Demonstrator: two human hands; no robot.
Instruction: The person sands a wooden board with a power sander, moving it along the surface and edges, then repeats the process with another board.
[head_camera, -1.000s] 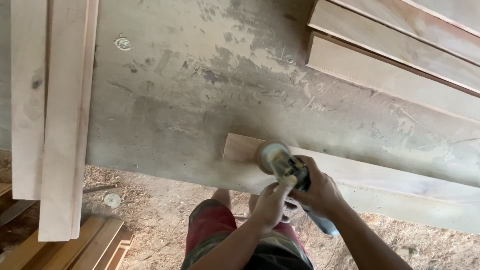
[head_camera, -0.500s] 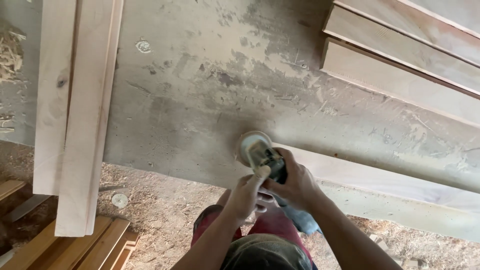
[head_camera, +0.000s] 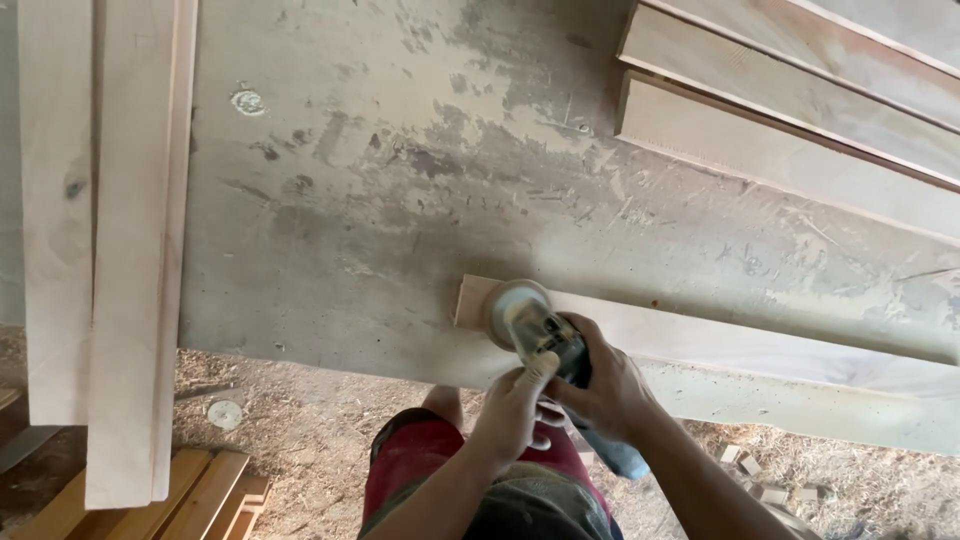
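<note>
1. Head view: right hand (head_camera: 605, 390) clenched around the body of a handheld sander (head_camera: 545, 335); left hand (head_camera: 515, 405) grips its side handle, fingers (head_camera: 540, 372) wrapped tight.
2. Sander's round disc sits on the left end of a pale wood board (head_camera: 760, 345), which lies along the near edge of the dusty counter (head_camera: 400, 200).
3. More boards stacked top right (head_camera: 800, 130); two long planks (head_camera: 95, 250) overhang the counter's left side.
4. Sawdust floor (head_camera: 290, 420) below, red shorts (head_camera: 420, 460) visible.
</note>
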